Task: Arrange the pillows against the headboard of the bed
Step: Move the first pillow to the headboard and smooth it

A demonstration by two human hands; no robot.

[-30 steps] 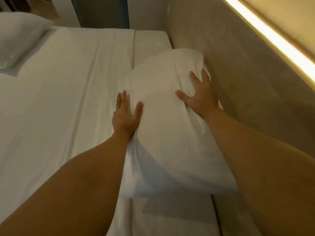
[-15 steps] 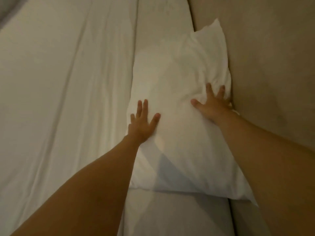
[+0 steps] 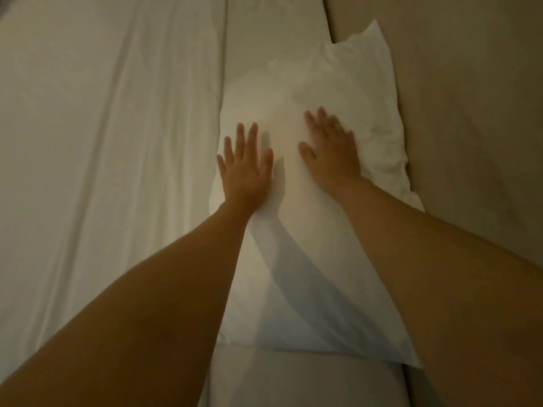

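Observation:
A white pillow lies flat on the bed, its right long edge against the beige padded headboard. My left hand rests palm down on the pillow's left part, fingers spread. On the pillow's middle, closer to the headboard, my right hand also lies flat with its fingers apart, slightly blurred. Neither hand grips the fabric. Both bare forearms reach in from the bottom of the view.
A white creased bed sheet covers the mattress to the left of the pillow. A narrow strip of mattress shows beyond the pillow's far end, along the headboard.
My right hand slid left, from the pillow's headboard edge onto its middle. My left hand stays flat on the left part. The other pillow seen a second ago is out of view.

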